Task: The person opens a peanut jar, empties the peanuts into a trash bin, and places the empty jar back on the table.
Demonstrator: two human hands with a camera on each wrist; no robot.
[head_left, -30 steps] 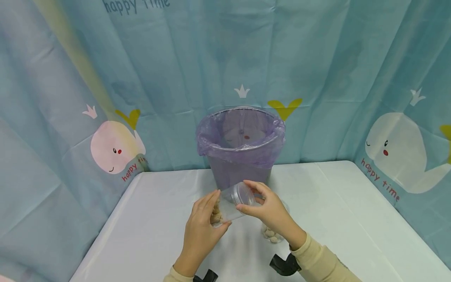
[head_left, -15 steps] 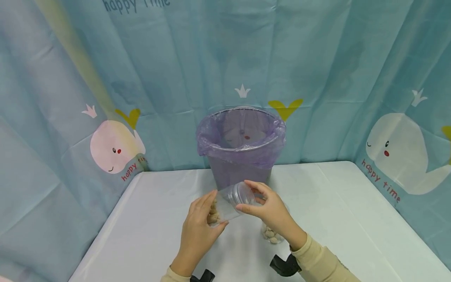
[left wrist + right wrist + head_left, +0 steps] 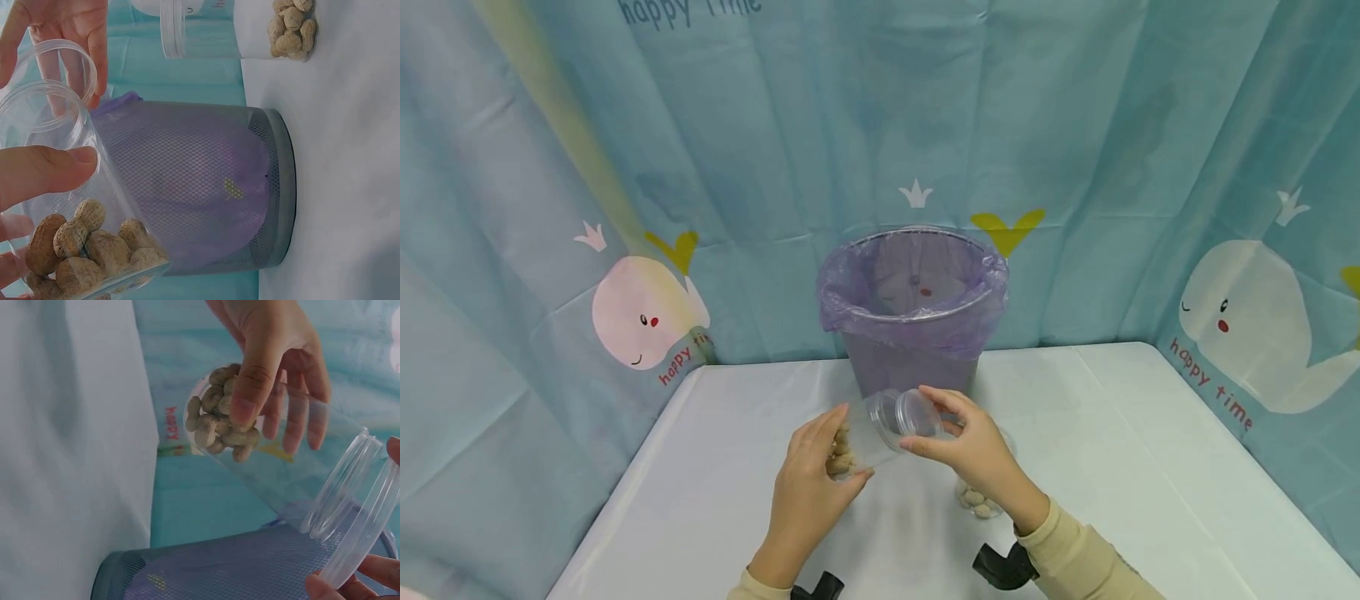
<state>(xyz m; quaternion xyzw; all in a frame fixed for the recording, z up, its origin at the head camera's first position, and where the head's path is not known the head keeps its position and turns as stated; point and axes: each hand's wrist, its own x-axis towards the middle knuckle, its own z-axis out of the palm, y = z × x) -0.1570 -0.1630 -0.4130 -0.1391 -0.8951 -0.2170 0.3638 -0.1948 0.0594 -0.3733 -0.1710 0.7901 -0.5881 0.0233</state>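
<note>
In the head view my left hand (image 3: 808,492) grips a clear plastic jar (image 3: 867,437), tilted with its mouth toward the right. Peanuts in their shells (image 3: 94,250) lie at the jar's bottom end. My right hand (image 3: 977,450) pinches a clear round lid (image 3: 920,414) by its rim. In the right wrist view that lid (image 3: 362,528) stands just off the threaded jar mouth (image 3: 340,484), with a narrow gap between. A second clear jar (image 3: 209,31), with peanuts (image 3: 292,28) in its bottom, stands on the table, partly hidden behind my right hand and wrist in the head view.
A mesh bin (image 3: 910,371) lined with a purple bag (image 3: 842,312) stands at the table's back, just beyond my hands. The white table (image 3: 737,467) backs onto a blue printed curtain (image 3: 760,167). Black wrist mounts (image 3: 1003,567) show below both hands.
My left hand and the jar have moved left, away from the lid. A gap now shows between the jar mouth and the lid. The right hand has hardly moved.
</note>
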